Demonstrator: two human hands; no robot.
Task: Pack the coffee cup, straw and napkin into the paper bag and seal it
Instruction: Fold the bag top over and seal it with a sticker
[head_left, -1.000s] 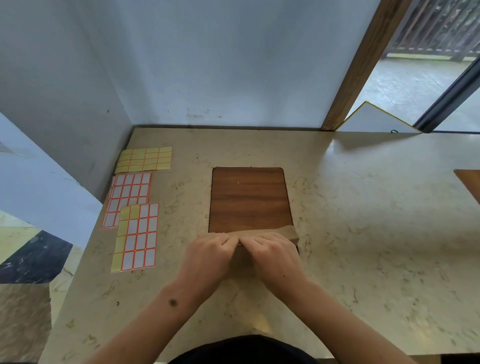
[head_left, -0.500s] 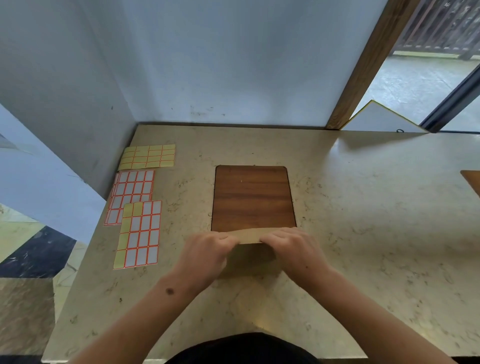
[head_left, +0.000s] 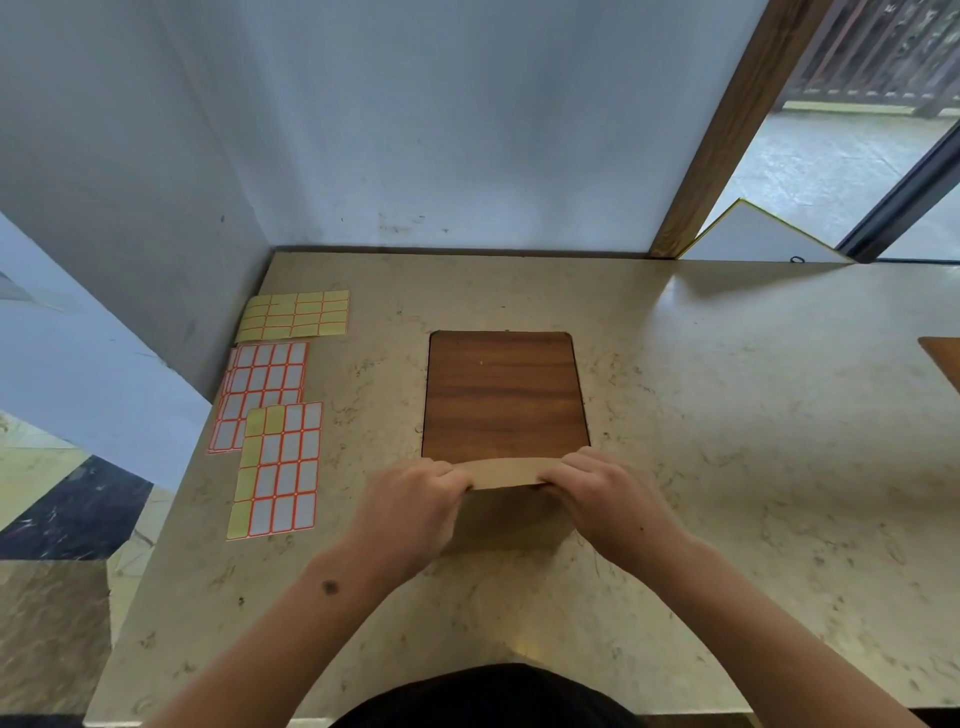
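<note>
A brown paper bag (head_left: 506, 501) stands on the marble table, just in front of a wooden board (head_left: 503, 395). Its top is folded over into a flat strip. My left hand (head_left: 410, 512) pinches the left end of that folded strip, and my right hand (head_left: 608, 499) pinches the right end. Both hands cover the bag's sides, and its lower body lies in shadow between my wrists. No coffee cup, straw or napkin shows anywhere in view.
Three sheets of orange-bordered labels (head_left: 278, 470) lie at the table's left edge, one of them yellow (head_left: 296, 314). A blue-grey wall closes off the back and left. A wooden post (head_left: 727, 124) rises at the back right, and a second board's corner (head_left: 943, 358) shows at the far right.
My hands have slid apart along the folded top, from touching at the middle to its two ends. The fold now lies as a flat strip.
</note>
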